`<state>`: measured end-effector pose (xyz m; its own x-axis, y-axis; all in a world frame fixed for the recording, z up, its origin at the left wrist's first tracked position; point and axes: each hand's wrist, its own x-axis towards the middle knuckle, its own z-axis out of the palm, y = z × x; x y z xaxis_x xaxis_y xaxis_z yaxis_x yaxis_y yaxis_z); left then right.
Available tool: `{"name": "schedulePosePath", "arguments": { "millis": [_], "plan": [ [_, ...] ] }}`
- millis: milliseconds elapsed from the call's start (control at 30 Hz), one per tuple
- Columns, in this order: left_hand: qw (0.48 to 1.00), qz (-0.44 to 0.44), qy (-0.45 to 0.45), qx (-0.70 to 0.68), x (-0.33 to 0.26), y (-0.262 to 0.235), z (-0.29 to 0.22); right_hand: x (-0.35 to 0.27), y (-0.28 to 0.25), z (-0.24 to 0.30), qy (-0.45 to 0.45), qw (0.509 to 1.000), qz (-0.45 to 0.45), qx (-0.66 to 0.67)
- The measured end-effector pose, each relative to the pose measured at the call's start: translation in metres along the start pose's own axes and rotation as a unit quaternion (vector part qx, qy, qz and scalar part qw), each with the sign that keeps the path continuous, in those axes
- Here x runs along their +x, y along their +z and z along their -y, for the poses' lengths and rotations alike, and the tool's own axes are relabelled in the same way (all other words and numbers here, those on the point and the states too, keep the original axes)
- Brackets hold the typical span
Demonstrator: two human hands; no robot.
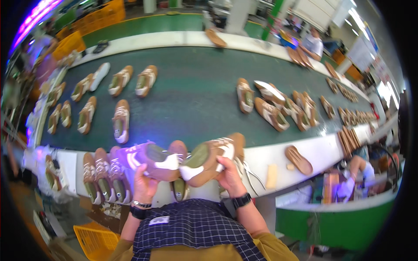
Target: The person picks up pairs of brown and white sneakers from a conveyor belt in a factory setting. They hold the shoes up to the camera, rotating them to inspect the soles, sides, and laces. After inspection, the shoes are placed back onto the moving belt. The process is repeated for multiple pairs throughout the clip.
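In my left hand (pixel 146 186) is a tan sneaker (pixel 143 162) with a white heel patch and green lining, tinted purple by the light. My right hand (pixel 231 177) grips a second tan sneaker (pixel 201 167) by its side near the heel. The two heels come close together in front of me, above the white bench edge. Behind them, partly hidden, a further sneaker (pixel 179 191) lies on the bench. Just left of my left hand, several sneakers (pixel 102 174) stand in a row. Pliers (pixel 253 175) lie to the right of my right hand.
A green conveyor belt (pixel 187 93) carries several sneakers at left and right. On the white ledge (pixel 278 153) are a brown sole (pixel 298 160) and a cream block (pixel 271 176). A yellow basket (pixel 96 243) stands low at left. Another person (pixel 312 44) sits across the belt.
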<state>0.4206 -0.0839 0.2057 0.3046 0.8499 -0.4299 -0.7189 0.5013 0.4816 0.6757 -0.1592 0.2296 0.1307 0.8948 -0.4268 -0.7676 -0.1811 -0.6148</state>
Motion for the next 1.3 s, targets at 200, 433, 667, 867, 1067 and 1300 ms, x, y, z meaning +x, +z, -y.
{"name": "schedulePosePath", "arguments": {
  "millis": [200, 433, 667, 867, 1067, 1300],
  "plan": [
    [0.995, 0.075, -0.069, -0.022, 0.01, -0.011, 0.003, -0.013, -0.048, 0.003, -0.155, 0.757, -0.136, -0.621],
    [0.993, 0.084, -0.087, 0.01, 0.009, -0.022, 0.009, -0.032, -0.108, 0.038, -0.182, 0.686, -0.305, -0.635],
    [0.988, 0.107, -0.111, 0.02, 0.008, -0.021, 0.014, -0.016, -0.137, 0.011, -0.102, 0.818, -0.195, -0.532],
    [0.987, 0.103, -0.118, 0.025, 0.008, -0.022, 0.02, -0.009, -0.162, -0.001, -0.117, 0.837, -0.237, -0.479],
    [0.99, 0.086, -0.112, 0.019, 0.006, -0.023, 0.025, -0.012, -0.141, 0.011, -0.06, 0.823, -0.213, -0.523],
    [0.987, 0.077, -0.138, 0.02, -0.003, -0.025, 0.022, -0.014, -0.142, 0.005, -0.002, 0.958, -0.127, -0.257]
  ]
}}
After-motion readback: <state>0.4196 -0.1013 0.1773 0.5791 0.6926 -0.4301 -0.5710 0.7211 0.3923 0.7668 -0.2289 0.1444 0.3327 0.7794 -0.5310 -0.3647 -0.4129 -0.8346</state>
